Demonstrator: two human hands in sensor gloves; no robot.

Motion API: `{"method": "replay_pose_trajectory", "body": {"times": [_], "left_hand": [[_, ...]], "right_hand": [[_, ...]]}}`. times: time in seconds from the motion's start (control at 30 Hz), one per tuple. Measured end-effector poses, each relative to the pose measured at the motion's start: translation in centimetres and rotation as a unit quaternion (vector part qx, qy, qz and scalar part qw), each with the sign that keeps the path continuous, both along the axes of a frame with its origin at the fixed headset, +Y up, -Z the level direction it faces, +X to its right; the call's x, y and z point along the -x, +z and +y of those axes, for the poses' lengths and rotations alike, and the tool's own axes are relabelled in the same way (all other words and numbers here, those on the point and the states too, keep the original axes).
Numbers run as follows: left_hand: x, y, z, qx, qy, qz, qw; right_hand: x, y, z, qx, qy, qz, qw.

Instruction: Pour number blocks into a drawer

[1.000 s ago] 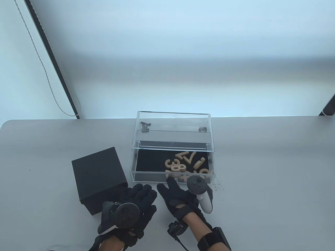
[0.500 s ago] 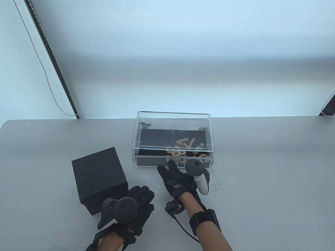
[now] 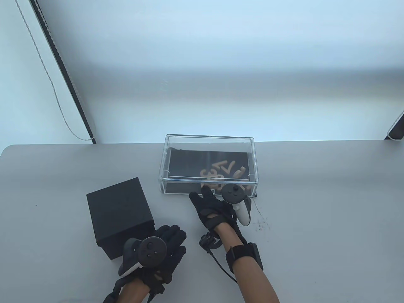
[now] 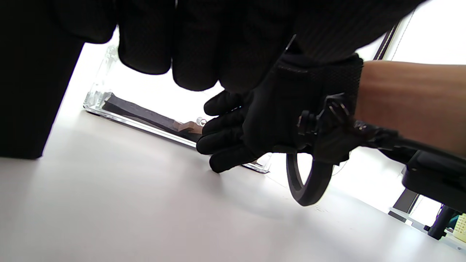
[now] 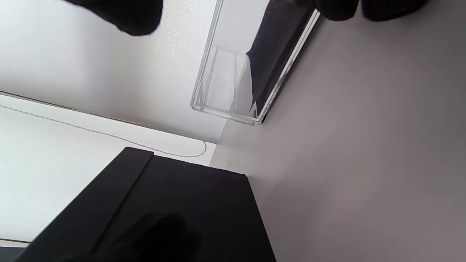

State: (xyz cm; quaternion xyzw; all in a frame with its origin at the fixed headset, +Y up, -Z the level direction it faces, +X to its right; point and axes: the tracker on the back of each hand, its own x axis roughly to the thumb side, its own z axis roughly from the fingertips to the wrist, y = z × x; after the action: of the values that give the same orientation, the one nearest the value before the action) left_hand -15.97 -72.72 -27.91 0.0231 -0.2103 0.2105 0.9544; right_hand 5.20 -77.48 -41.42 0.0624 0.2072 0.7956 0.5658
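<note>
Wooden number blocks [image 3: 217, 173] lie on the black liner of a clear drawer [image 3: 186, 157], which sits fully inside its clear acrylic case [image 3: 209, 137]. My right hand [image 3: 209, 203] has its fingers stretched forward, and its fingertips touch the drawer's front wall; it holds nothing. The left wrist view shows this hand [image 4: 255, 134] against the drawer front [image 4: 145, 117], with one block [image 4: 187, 126] behind the wall. My left hand [image 3: 169, 241] rests flat and empty on the table, beside the black box [image 3: 118, 211].
The black box stands left of the case and fills the lower left of the right wrist view [image 5: 174, 203]. The grey table [image 3: 315, 205] stretches bare to the right. A small dark scuff mark [image 3: 260, 222] lies near the case's front right corner.
My right hand has moved forward, and the drawer with the blocks has slid from pulled out to fully inside the case. My left hand has stayed by the black box.
</note>
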Motion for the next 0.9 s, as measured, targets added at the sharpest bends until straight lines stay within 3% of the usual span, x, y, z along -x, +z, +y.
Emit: {"method": "replay_pose_trajectory", "body": {"times": [0.4,0.9], "left_hand": [[-0.1,0.1,0.0,-0.011,0.004,-0.003,1.0],[0.3,0.2,-0.2,-0.005,0.015,0.009,1.0]], "right_hand": [[-2.3,4.0,2.6,-0.042,0.019,0.005,0.999],[-6.4,11.0,3.7,-0.075,0.033,0.047,0.996]]}}
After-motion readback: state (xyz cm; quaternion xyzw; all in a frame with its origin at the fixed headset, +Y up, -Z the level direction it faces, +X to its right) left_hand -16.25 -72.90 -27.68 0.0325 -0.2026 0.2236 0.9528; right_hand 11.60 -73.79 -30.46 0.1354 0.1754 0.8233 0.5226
